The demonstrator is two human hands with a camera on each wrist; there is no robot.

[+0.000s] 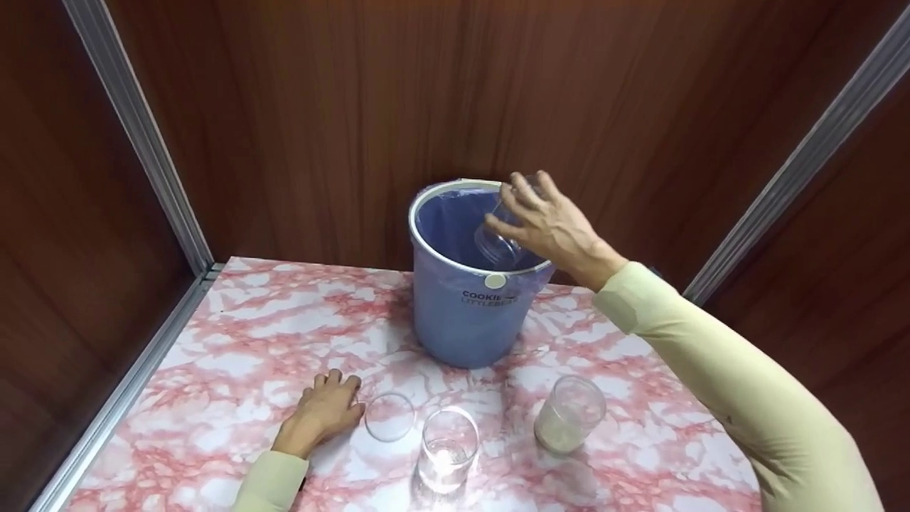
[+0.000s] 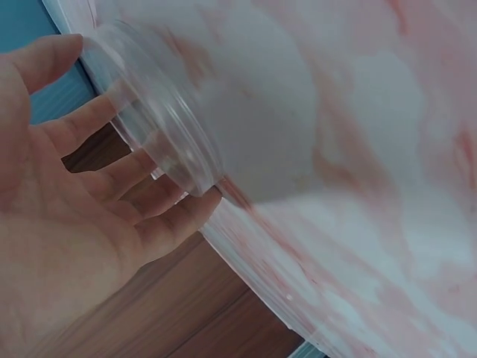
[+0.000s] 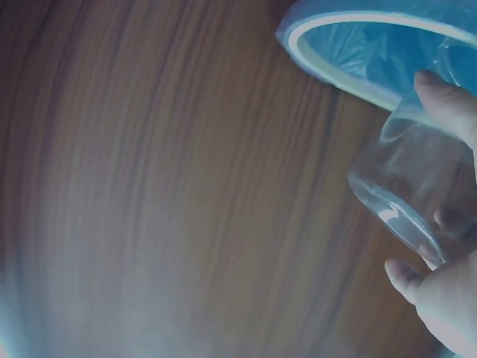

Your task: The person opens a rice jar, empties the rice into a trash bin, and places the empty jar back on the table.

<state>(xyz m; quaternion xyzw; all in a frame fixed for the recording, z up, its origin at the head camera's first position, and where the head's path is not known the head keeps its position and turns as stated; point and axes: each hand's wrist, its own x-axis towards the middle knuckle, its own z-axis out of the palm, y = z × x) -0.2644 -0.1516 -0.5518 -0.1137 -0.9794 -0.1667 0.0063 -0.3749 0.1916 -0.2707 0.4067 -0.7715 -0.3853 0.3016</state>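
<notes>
Tilted over the opening of a blue bin (image 1: 469, 327), a clear glass (image 3: 417, 171) is gripped by my right hand (image 1: 558, 231), its mouth toward the bin. My fingers hide part of its side in the head view. My left hand (image 1: 323, 412) rests fingertips down on the table with fingers spread. Beside its thumb lies a clear round lid (image 1: 389, 417), which overlaps the fingers (image 2: 160, 224) in the left wrist view. Right of the lid stands a clear glass (image 1: 448, 455) catching bright light. Further right, another glass (image 1: 569, 416) has pale contents at its bottom.
A clear liner (image 1: 455, 206) hangs inside the bin, folded over its white rim. The table (image 1: 270, 313) has a red and white marbled top. Brown wood panels (image 1: 320, 142) enclose the back and sides, with metal posts (image 1: 142, 135) at the corners.
</notes>
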